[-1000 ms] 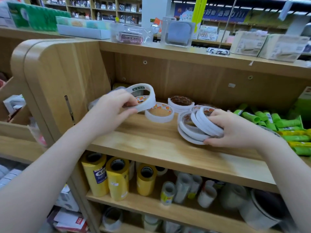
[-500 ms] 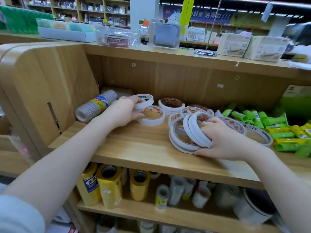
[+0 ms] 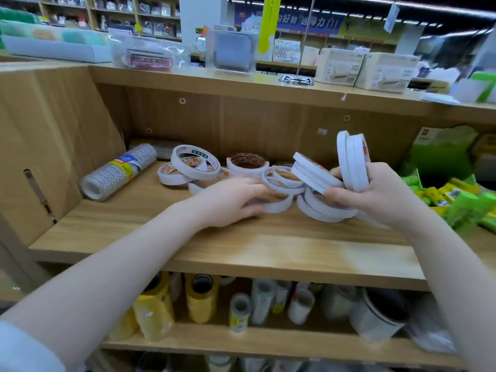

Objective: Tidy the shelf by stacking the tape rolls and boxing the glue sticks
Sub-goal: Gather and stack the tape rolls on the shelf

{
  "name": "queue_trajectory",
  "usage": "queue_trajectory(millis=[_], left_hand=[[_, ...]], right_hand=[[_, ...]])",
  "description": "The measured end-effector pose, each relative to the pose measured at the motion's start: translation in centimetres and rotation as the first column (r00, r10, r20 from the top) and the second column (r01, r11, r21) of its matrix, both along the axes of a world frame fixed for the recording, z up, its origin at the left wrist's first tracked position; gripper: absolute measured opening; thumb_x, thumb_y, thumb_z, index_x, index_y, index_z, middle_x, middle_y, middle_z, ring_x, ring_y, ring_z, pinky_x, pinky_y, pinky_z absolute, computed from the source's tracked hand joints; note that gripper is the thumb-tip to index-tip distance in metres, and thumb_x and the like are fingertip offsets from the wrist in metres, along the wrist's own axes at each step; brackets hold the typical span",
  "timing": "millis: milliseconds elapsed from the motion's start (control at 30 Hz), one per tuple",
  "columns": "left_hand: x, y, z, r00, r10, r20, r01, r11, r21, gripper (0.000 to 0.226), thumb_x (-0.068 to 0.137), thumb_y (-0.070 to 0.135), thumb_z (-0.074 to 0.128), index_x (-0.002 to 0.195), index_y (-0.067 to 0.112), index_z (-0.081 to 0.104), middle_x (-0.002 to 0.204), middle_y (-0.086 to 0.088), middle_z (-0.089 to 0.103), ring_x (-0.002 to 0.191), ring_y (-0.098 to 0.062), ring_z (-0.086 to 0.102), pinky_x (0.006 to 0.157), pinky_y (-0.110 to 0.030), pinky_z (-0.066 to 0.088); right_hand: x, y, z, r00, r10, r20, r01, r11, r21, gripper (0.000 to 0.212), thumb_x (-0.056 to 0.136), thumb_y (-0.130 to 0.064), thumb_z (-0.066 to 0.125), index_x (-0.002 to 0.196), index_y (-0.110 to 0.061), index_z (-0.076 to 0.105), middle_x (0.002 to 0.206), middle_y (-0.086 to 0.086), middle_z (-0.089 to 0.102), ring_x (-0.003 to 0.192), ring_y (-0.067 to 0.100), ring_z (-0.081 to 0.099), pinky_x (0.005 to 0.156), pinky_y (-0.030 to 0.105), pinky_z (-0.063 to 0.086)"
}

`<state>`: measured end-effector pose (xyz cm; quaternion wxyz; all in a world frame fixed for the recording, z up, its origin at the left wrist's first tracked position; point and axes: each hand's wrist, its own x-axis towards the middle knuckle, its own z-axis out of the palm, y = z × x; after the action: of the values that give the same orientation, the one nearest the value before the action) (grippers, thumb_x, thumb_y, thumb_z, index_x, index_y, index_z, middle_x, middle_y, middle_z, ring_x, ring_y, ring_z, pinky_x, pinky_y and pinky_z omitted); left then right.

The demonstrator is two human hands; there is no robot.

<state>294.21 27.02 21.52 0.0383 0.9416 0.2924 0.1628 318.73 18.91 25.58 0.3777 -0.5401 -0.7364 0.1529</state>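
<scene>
While gathering loose tape into one pile, right hand [image 3: 375,194] curled round a bundle of thin white rolls [image 3: 353,162] held on edge, upright, above the heap of tape rolls [image 3: 303,183] on the shelf [image 3: 241,237]. Left hand [image 3: 228,202] low on the board just left of that heap, fingers reaching onto a flat white roll [image 3: 276,206] at its near edge; whether closed round it or only touching, hard to tell. Further left of the heap, a few wide rolls [image 3: 194,163] leaning on one another, a brown-cored roll [image 3: 248,163] behind, then a wrapped sleeve of clear tape [image 3: 118,171] lying on its side. Right of the heap, green and yellow glue sticks [image 3: 442,194] loose beside a green box [image 3: 442,154]. Probably mid-way through the stacking step, glue not yet boxed. Next: lay the held bundle flat, square it on the heap, then bring the leaning rolls across
</scene>
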Motion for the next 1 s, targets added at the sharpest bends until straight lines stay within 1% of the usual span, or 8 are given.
queue_trajectory(millis=[167, 367, 467, 567, 700, 867, 933, 1000], left_hand=[[-0.3, -1.6, 0.4, 0.999, 0.012, -0.041, -0.012, 1.000, -0.013, 0.008, 0.088, 0.035, 0.055, 0.085, 0.028, 0.052, 0.080, 0.018, 0.048, 0.081, -0.006, 0.050, 0.069, -0.020, 0.038], [-6.5, -4.9, 0.6, 0.972, 0.135, 0.192, -0.142, 0.990, 0.022, 0.007, 0.084, 0.031, 0.059, 0.087, 0.024, 0.058, 0.080, 0.014, 0.056, 0.075, -0.003, 0.052, 0.065, -0.023, 0.045], [-8.8, -5.4, 0.0, 0.930, 0.329, 0.165, -0.345, 0.935, 0.084, 0.010, 0.081, 0.028, 0.063, 0.086, 0.020, 0.058, 0.079, 0.010, 0.052, 0.074, -0.013, 0.052, 0.063, -0.031, 0.045], [-10.0, -5.5, -1.1, 0.856, 0.510, 0.082, -0.516, 0.851, 0.095, 0.012, 0.083, 0.032, 0.058, 0.091, 0.024, 0.053, 0.087, 0.013, 0.046, 0.081, -0.011, 0.048, 0.063, -0.026, 0.037], [-10.5, -5.4, -1.6, 0.835, 0.534, 0.131, -0.544, 0.838, 0.052, 0.028, 0.084, 0.028, 0.059, 0.111, 0.020, 0.054, 0.106, 0.005, 0.052, 0.100, -0.016, 0.051, 0.077, -0.029, 0.043], [-9.3, -5.7, -0.4, 0.897, 0.335, 0.288, -0.383, 0.915, 0.128, 0.026, 0.087, 0.016, 0.057, 0.113, 0.012, 0.059, 0.114, -0.002, 0.056, 0.104, -0.020, 0.051, 0.085, -0.039, 0.046], [-8.6, -5.1, 0.6, 0.917, 0.272, 0.291, -0.320, 0.938, 0.135, 0.023, 0.088, 0.015, 0.055, 0.111, 0.013, 0.059, 0.113, -0.001, 0.056, 0.105, -0.018, 0.050, 0.088, -0.033, 0.043], [-7.6, -4.1, 1.7, 0.934, 0.228, 0.277, -0.271, 0.954, 0.130, 0.023, 0.090, 0.017, 0.053, 0.113, 0.014, 0.058, 0.115, 0.002, 0.055, 0.108, -0.013, 0.048, 0.089, -0.023, 0.037]], right_hand=[[-0.4, -0.4, -1.0, 0.998, 0.007, 0.070, -0.009, 1.000, 0.028, 0.013, 0.077, -0.024, 0.072, 0.074, -0.034, 0.065, 0.074, -0.017, 0.067, 0.068, 0.001, 0.062, 0.056, 0.012, 0.047], [-4.0, -0.5, -0.8, 0.964, 0.182, 0.195, -0.186, 0.983, 0.001, 0.009, 0.077, -0.027, 0.071, 0.074, -0.019, 0.068, 0.066, -0.004, 0.066, 0.059, 0.007, 0.061, 0.053, 0.021, 0.048], [-6.5, 0.0, -1.3, 0.881, 0.324, 0.344, -0.290, 0.946, -0.149, 0.025, 0.077, -0.032, 0.069, 0.075, -0.007, 0.064, 0.063, 0.006, 0.062, 0.057, 0.017, 0.056, 0.056, 0.032, 0.045], [-8.3, 0.8, -1.8, 0.766, 0.387, 0.514, -0.276, 0.919, -0.280, 0.037, 0.077, -0.040, 0.066, 0.062, -0.014, 0.045, 0.060, 0.004, 0.047, 0.053, 0.013, 0.040, 0.051, 0.027, 0.030], [-9.7, 1.8, -1.8, 0.720, 0.334, 0.609, -0.222, 0.941, -0.253, 0.037, 0.077, -0.047, 0.066, 0.068, -0.017, 0.046, 0.068, 0.000, 0.049, 0.057, 0.006, 0.040, 0.053, 0.022, 0.031], [-9.6, 1.9, -1.6, 0.904, 0.235, 0.357, -0.237, 0.971, -0.037, 0.037, 0.074, -0.059, 0.058, 0.086, -0.024, 0.060, 0.078, -0.014, 0.059, 0.074, 0.002, 0.053, 0.062, 0.016, 0.040], [-8.0, 2.6, -1.1, 0.988, 0.131, 0.086, -0.139, 0.986, 0.092, 0.024, 0.086, -0.048, 0.047, 0.085, -0.029, 0.062, 0.081, -0.015, 0.062, 0.078, -0.002, 0.056, 0.065, 0.011, 0.042], [-5.8, 3.9, -0.5, 0.998, -0.023, 0.063, 0.014, 0.990, 0.141, 0.019, 0.093, -0.032, 0.047, 0.082, -0.030, 0.062, 0.077, -0.016, 0.061, 0.071, -0.006, 0.053, 0.061, 0.010, 0.038]])
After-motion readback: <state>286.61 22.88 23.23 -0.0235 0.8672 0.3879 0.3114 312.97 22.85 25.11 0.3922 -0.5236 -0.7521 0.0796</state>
